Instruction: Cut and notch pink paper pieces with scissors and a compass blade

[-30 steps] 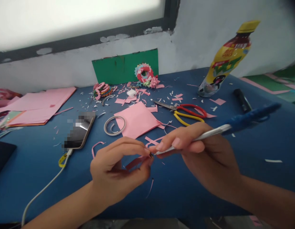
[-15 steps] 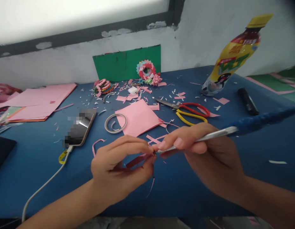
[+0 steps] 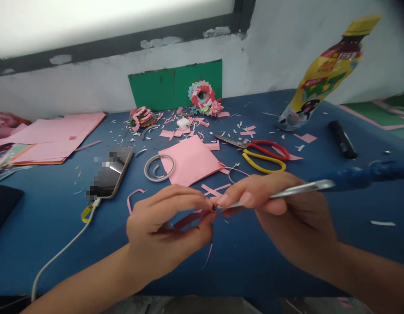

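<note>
My left hand (image 3: 169, 213) is closed in a pinch on a narrow pink paper strip (image 3: 188, 219), whose tail shows in the gap between thumb and fingers. In my right hand (image 3: 270, 194) is a slim metal tool (image 3: 302, 188) with a blue handle, held like a pen. Its tip meets the pinched end of the strip at the left fingertips; a small dark spot shows there, too small to make out. Beyond the hands lies a square stack of pink paper (image 3: 192, 161), with a roll of tape (image 3: 159, 168) overlapping its left corner.
Scissors (image 3: 264, 155) with red and yellow handles lie behind my right hand. A phone (image 3: 113, 172) on a white cable is at left, near pink sheets (image 3: 58, 135). A yellow-labelled bottle (image 3: 329, 74), a black marker (image 3: 342, 139), paper rings (image 3: 202, 96) and scraps stand or lie farther back.
Both hands stay pinched together in nearly the same place. The tool's handle end has dropped slightly, and the whole view has shifted a little.
</note>
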Motion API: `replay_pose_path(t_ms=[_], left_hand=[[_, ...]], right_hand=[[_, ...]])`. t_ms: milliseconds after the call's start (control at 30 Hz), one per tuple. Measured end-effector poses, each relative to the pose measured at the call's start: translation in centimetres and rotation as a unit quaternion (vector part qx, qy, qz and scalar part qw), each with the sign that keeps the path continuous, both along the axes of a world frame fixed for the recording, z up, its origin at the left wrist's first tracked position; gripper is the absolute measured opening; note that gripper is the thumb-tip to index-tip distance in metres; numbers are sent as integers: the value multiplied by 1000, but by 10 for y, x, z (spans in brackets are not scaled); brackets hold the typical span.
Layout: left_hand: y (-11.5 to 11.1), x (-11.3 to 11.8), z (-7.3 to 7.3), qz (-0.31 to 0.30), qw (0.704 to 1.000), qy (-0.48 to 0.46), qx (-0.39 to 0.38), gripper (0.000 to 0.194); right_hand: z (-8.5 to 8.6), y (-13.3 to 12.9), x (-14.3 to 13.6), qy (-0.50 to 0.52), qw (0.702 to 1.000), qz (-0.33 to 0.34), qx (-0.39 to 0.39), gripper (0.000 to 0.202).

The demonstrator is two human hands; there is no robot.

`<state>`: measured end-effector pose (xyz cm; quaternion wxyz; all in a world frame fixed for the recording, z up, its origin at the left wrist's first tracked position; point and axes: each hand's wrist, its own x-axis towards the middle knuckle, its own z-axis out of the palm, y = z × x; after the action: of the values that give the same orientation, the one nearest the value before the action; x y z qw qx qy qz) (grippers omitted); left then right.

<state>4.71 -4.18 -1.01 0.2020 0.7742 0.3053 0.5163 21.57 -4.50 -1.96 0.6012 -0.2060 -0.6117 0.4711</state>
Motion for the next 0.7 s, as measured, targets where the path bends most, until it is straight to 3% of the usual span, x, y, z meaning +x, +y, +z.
replay_pose_path(t_ms=[333,700], left_hand=[[0,0,-1,-3,1000,-9,-5,25],[-2,1,1,-9,998,-42,-35,25]], right_hand=[[-1,1,-1,2,1000,-7,5,15],[5,-1,-1,34,998,46,22,19]])
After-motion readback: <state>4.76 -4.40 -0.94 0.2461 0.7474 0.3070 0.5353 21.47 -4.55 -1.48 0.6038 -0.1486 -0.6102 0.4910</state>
